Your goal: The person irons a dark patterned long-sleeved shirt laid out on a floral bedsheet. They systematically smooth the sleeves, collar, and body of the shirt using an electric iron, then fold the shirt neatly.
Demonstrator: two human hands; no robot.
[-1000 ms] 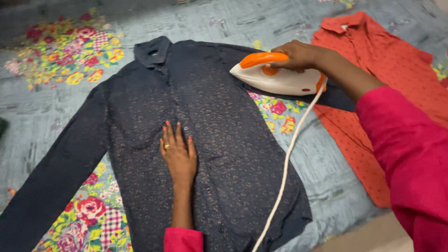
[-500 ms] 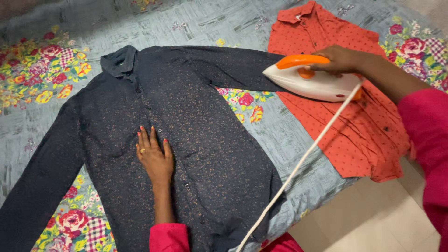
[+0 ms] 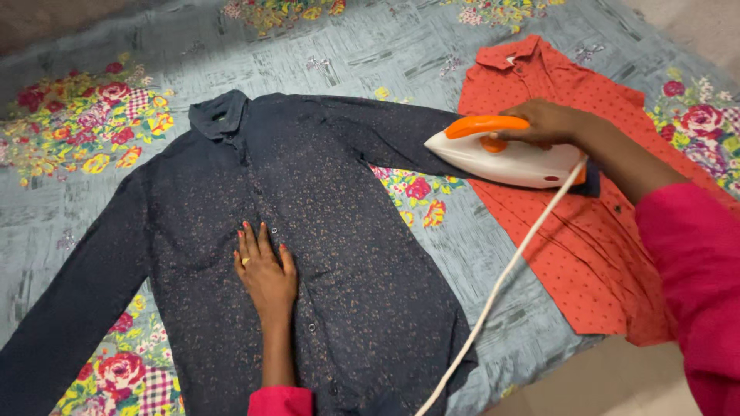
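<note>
Gripping the solid white iron (image 3: 505,160) by its orange handle (image 3: 486,125) with right hand (image 3: 551,123) fingers wrapped shut, pressing left hand (image 3: 266,270), fingers together, flat onto the soft, limp navy shirt (image 3: 331,231).

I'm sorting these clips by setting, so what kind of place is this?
Probably a home, ironing done on a bed or floor mat. The dark shirt lies on a floral bedsheet, not an ironing board; the right hand holds a household iron, with an orange shirt beside.

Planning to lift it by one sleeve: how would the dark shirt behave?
The dark shirt is probably floppy: it lies flat with soft creases. It would likely drape and drag, since the left hand rests on it.
</note>
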